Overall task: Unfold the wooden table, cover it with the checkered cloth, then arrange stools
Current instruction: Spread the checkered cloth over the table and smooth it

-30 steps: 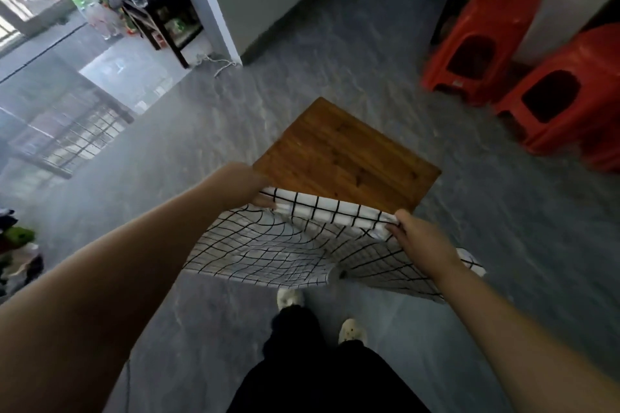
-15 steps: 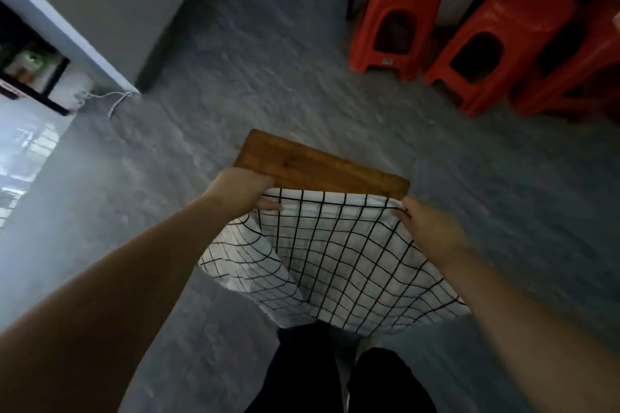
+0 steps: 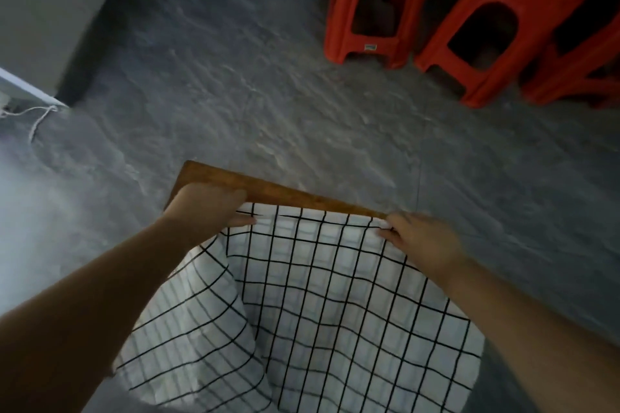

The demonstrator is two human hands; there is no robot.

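Head view: one wooden table (image 3: 285, 193) stands on the grey floor (image 3: 268, 77), and only a narrow strip of its top shows along the far side. One checkered cloth (image 3: 318, 295), white with black lines, covers the rest and sags in folds on the near side. Two hands hold its far edge: the left hand (image 3: 208, 204) pinches the left corner with curled fingers, and the right hand (image 3: 422, 241) pinches the right corner. Three red stools (image 3: 369, 3) stand far right, well apart from the table, with the third cut off by the frame. One white cord (image 3: 37, 117) lies far left.
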